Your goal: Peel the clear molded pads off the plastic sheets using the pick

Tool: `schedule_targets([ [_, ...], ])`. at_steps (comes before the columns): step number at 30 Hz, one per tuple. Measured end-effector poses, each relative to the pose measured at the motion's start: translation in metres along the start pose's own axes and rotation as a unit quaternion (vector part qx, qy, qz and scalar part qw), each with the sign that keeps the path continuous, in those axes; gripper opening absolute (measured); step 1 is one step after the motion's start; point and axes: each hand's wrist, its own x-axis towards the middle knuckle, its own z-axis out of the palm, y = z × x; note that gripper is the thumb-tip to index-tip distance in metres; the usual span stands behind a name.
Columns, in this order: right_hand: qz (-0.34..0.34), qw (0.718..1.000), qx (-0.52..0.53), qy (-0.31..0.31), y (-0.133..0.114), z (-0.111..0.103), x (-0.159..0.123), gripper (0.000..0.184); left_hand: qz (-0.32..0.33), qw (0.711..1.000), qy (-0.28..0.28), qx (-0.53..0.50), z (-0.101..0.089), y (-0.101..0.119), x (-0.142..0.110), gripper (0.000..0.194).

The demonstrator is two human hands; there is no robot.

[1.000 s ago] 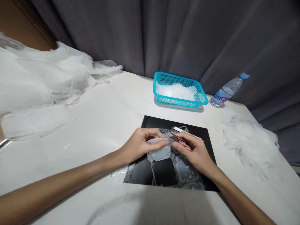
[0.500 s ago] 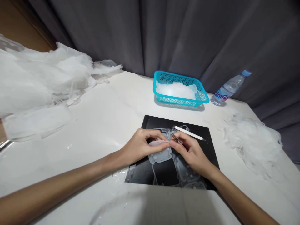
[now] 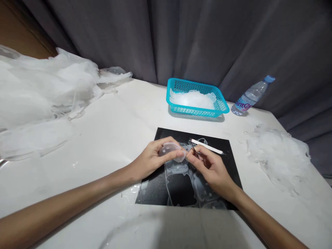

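Note:
My left hand [image 3: 158, 155] is closed on a soft translucent piece [image 3: 169, 148] with small round marks, curled between thumb and fingers. Close by on the right, my right hand [image 3: 210, 166] grips a slim dark metal tool [image 3: 195, 152], mostly covered by the fingers, so its kind is unclear. Its thumb and fingertip meet the edge of the piece. Beneath both hands lies a black mat [image 3: 151, 193], and on it a clear moulded sheet [image 3: 204, 188] with rounded outlines and a cut-out opening. A white pencil-like stick [image 3: 207, 146] rests behind my right hand.
A turquoise basket [image 3: 197, 111] holding translucent pieces stands at the back. Beside it is a water bottle [image 3: 249, 98]. A heap of clear scraps [image 3: 278, 157] lies at right, and a large pile of whitish film [image 3: 46, 90] covers the left of the white table [image 3: 103, 138].
The translucent piece in my left hand has lifted and tilted, now showing its broad face. Both hands stay close together. The view has shifted slightly.

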Motion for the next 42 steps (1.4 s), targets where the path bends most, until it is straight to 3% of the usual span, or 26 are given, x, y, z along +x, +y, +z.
schedule_targets([
  [5, -0.023, 0.997, -0.069, 0.031, -0.002, -0.022, -0.002, 0.029, 0.028, 0.999, -0.017, 0.01, 0.001, 0.001, -0.005, 0.013],
  [9, -0.054, 0.988, -0.143, -0.002, 0.0, -0.031, -0.005, 0.034, 0.059, 0.997, -0.005, 0.053, 0.001, 0.002, -0.008, 0.005],
  [12, -0.062, 0.986, -0.152, -0.017, 0.004, -0.031, -0.006, 0.033, 0.094, 0.993, -0.005, 0.066, 0.001, 0.001, -0.009, 0.003],
  [18, -0.088, 0.986, -0.142, 0.015, 0.006, -0.028, -0.007, 0.027, 0.155, 0.979, 0.011, 0.128, 0.001, -0.002, -0.011, 0.009],
  [27, -0.142, 0.974, -0.178, -0.009, 0.01, -0.029, -0.007, 0.03, 0.19, 0.972, -0.016, 0.138, -0.004, 0.0, -0.013, 0.016],
  [42, -0.134, 0.97, -0.2, -0.03, 0.009, -0.03, -0.007, 0.031, 0.211, 0.961, -0.014, 0.18, -0.003, 0.003, -0.013, 0.019],
])
